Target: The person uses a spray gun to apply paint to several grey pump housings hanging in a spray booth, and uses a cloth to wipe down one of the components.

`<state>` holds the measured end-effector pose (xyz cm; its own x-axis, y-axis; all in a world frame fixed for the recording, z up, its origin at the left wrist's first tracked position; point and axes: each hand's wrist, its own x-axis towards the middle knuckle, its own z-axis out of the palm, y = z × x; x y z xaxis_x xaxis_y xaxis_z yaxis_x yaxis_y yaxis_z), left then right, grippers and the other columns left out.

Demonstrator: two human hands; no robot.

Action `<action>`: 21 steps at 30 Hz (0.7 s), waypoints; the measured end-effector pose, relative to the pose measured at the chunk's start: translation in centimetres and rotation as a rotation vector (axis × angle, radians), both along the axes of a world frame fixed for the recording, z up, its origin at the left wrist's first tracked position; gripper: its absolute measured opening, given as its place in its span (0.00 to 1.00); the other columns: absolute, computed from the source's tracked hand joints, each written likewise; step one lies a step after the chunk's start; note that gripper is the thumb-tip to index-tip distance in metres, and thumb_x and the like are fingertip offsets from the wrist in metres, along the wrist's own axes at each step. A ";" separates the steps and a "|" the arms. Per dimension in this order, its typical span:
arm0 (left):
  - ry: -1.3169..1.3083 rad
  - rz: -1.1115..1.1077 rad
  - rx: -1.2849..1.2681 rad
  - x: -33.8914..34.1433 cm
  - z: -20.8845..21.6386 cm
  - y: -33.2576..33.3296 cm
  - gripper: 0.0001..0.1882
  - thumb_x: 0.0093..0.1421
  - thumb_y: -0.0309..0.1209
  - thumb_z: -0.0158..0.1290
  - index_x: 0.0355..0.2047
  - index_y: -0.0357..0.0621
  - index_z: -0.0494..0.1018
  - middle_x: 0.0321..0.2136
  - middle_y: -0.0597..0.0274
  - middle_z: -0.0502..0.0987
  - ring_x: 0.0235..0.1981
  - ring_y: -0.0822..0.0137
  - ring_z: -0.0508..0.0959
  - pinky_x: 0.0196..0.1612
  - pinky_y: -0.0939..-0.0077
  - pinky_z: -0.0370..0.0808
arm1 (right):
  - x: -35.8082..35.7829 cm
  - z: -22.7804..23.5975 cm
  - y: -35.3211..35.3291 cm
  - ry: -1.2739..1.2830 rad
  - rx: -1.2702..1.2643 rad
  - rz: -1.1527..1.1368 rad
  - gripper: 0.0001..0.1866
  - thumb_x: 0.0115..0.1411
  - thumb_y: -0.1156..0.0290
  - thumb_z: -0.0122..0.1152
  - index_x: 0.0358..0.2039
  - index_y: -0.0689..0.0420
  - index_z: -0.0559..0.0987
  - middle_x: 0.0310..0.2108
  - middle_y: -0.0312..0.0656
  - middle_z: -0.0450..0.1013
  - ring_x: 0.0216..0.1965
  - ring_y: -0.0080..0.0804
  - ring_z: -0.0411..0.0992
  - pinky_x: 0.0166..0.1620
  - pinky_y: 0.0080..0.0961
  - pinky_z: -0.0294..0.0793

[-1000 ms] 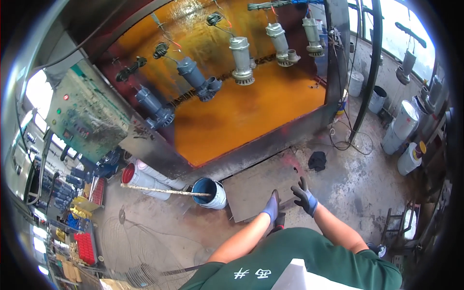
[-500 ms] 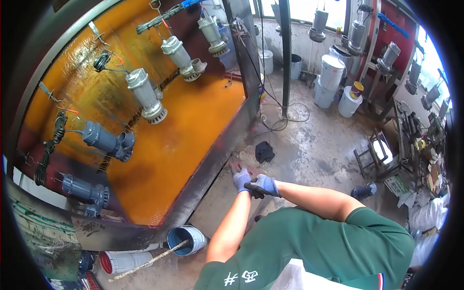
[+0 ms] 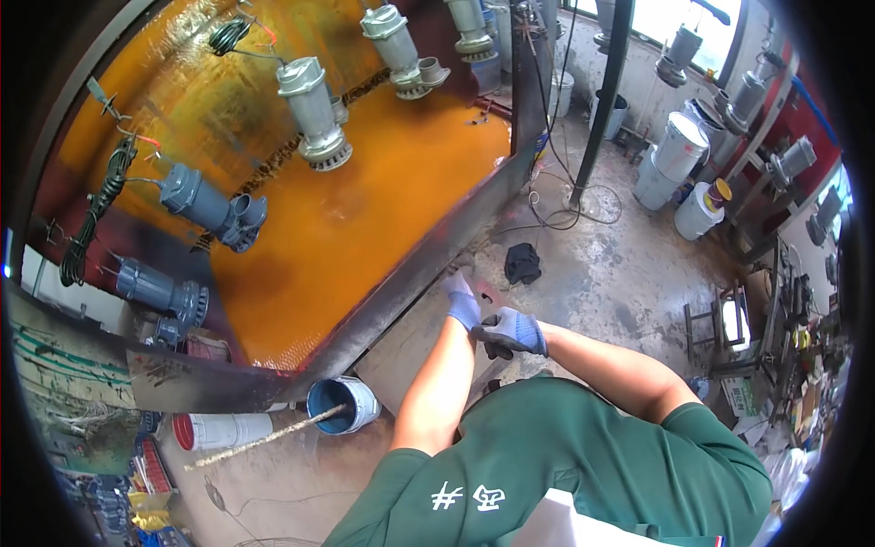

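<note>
I wear knitted gloves, blue-purple at the cuffs with dark grey palms and fingers. My left hand [image 3: 462,294] stretches forward over the floor beside the booth's front edge, its fingers extended and slightly blurred, with nothing visible in them. Curled closed, my right hand [image 3: 510,332] is at my left wrist, pinching the cuff of the left glove [image 3: 466,313]. Its fingertips are partly hidden there. Beyond both hands a crumpled black cloth [image 3: 522,263] lies on the concrete.
Grey pumps [image 3: 312,114] hang on hooks over the orange-coated booth floor [image 3: 365,201]; bluish pumps [image 3: 210,208] hang nearer. A blue-lined bucket [image 3: 365,406] with a stick [image 3: 264,441] stands at near left. Cables [image 3: 556,215] and white pails [image 3: 673,159] are farther off, a cluttered bench [image 3: 784,310] at right.
The view has shifted, so the booth and pumps sit higher. My right hand has slid from across my left wrist to its side, and my left fingers have moved forward.
</note>
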<state>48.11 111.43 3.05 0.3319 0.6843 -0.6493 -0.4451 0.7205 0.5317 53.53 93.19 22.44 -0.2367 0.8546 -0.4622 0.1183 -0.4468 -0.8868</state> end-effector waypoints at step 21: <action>0.033 -0.462 0.510 -5.7 11.7 -11.7 0.15 0.65 0.46 0.63 0.41 0.50 0.76 0.35 0.69 0.81 0.35 0.71 0.82 0.39 0.73 0.78 | 6.1 -10.8 12.2 1.107 0.077 -0.889 0.18 0.65 0.58 0.56 0.53 0.46 0.78 0.58 0.35 0.76 0.60 0.42 0.72 0.54 0.41 0.67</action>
